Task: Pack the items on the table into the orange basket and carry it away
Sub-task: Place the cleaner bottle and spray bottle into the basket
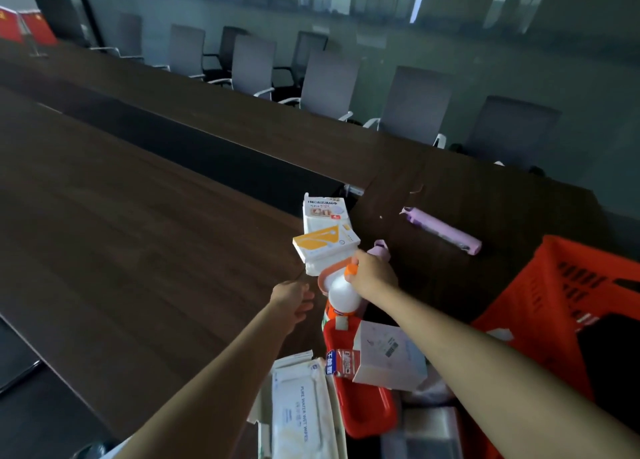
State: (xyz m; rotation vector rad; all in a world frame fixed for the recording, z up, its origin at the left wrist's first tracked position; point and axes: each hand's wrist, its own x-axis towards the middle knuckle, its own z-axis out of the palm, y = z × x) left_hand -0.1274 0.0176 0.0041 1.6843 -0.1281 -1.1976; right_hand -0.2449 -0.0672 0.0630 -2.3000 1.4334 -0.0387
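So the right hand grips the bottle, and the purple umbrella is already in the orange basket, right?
Not quite. The right hand does grip the bottle, but the head view shows the purple umbrella lying on the table, outside the orange basket, not in it.

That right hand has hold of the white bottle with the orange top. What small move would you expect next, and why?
Most likely lift the white bottle and swing it right, into the orange basket. The right hand grips the bottle at its orange top, the basket stands open just to the right, and the left hand holds nothing, so it could steady the nearby boxes.
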